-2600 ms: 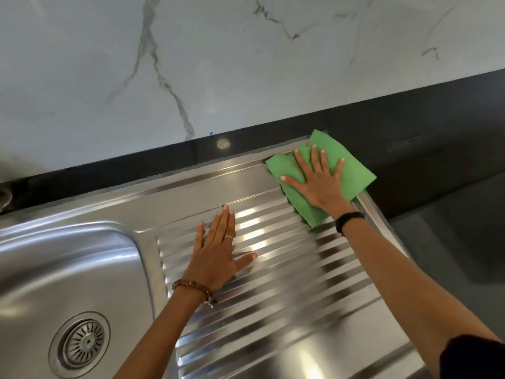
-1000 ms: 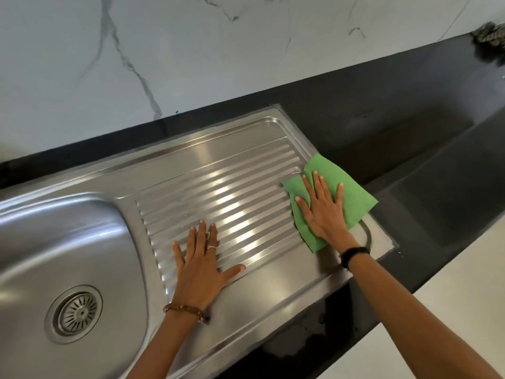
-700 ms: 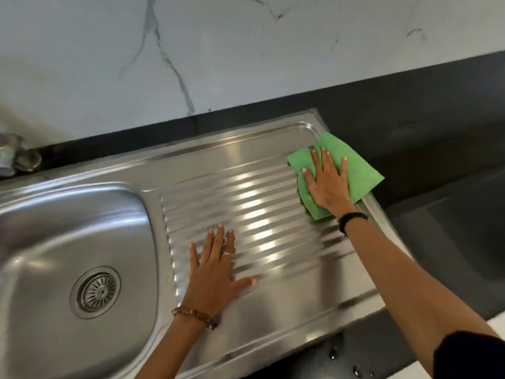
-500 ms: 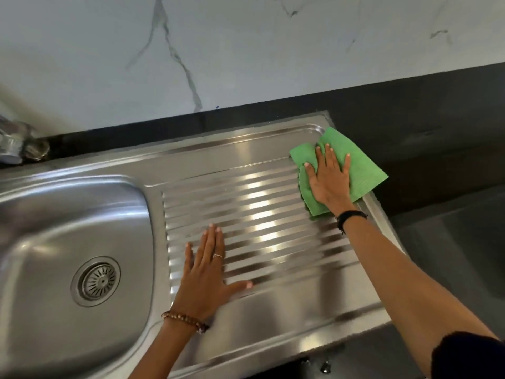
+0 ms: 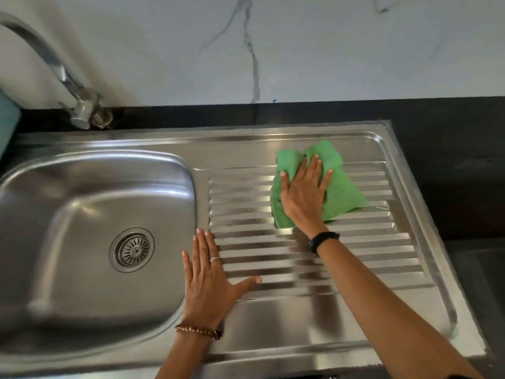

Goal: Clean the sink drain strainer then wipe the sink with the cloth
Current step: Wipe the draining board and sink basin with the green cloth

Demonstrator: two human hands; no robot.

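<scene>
Pressing flat, my right hand (image 5: 302, 199) spread its grip over the green cloth (image 5: 338, 192) on the drainboard's (image 5: 355, 305) far ribs; the basin (image 5: 68, 214) lay leftward, nearer my left hand (image 5: 209, 283), flat, holding nothing.

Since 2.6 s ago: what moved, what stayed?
The right hand slid the green cleaning cloth from the ribbed steel drainboard's far right corner leftward; the cloth is now bunched. The left hand stays flat on the drainboard; the round drain strainer stays seated.
</scene>
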